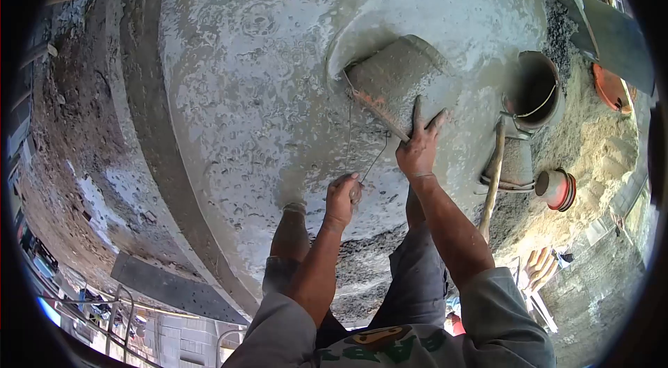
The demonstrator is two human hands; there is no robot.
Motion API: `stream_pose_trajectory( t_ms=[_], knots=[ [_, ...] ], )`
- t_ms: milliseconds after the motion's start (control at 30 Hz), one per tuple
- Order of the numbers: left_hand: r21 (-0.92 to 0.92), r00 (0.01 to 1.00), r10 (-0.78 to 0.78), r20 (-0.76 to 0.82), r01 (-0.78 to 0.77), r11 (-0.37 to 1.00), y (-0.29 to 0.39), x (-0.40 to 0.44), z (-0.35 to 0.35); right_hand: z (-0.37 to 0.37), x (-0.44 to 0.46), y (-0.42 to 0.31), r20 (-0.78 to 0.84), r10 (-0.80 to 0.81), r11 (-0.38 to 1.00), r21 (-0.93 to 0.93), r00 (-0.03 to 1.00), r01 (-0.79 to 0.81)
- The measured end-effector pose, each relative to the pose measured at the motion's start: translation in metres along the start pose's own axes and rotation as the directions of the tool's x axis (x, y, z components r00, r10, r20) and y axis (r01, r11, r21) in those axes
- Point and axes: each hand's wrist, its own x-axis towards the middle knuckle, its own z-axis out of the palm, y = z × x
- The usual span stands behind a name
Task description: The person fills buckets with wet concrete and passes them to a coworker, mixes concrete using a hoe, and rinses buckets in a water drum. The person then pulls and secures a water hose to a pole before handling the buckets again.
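The left hand [342, 198] is curled into a fist around the thin wire handle [377, 159], forearm rising from the near side; the right hand [419, 151] is set apart from it, farther out and to the right, its palm at the rim of the tipped bucket [398, 82] and its fingers spread over the side. Both arms reach forward from short grey sleeves; the bucket lies tilted in the middle of the wet grey mix [243, 96], its outside coated in the same grey.

The mix is glossy and pitted with ripples; a curved border [156, 138] bounds it on the left, with rough earth [76, 117] beyond. To the right stands a dark bucket [532, 93]; nearer are a wooden pole [494, 180], another bucket on its side [511, 162] and small stacked buckets [554, 189]; an orange basin [611, 88] sits farther right, beside pale sand [602, 152].
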Motion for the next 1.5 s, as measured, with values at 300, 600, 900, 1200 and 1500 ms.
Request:
stream_pose_trajectory(
  t_ms=[300, 600, 900, 1200, 1500],
  knots=[
    [0.435, 0.914, 0.126, -0.386, 0.059, 0.899, 0.121, -0.115, -0.077, 0.101, -0.104, -0.121, 0.291, 0.131, 0.964, 0.187, 0.948, -0.190],
    [0.838, 0.905, 0.380, -0.193, -0.049, 0.543, 0.119, -0.115, 0.072, 0.082, -0.024, -0.040, 0.512, 0.181, 0.903, 0.251, 0.839, -0.348],
    [0.738, 0.877, 0.374, -0.302, -0.033, 0.674, 0.079, -0.107, 0.018, -0.078, -0.030, 0.089, 0.501, 0.067, 0.957, 0.213, 0.863, -0.198],
    [0.480, 0.813, 0.316, -0.488, -0.052, 0.876, 0.168, -0.154, 0.088, -0.280, -0.125, 0.182, 0.192, 0.320, 0.939, 0.067, 0.928, -0.338],
    [0.315, 0.832, 0.551, -0.073, -0.504, 0.804, 0.349, -0.493, 0.183, -0.305, -0.166, 0.105, 0.348, 0.344, 0.817, 0.346, 0.872, -0.460]
  ],
)
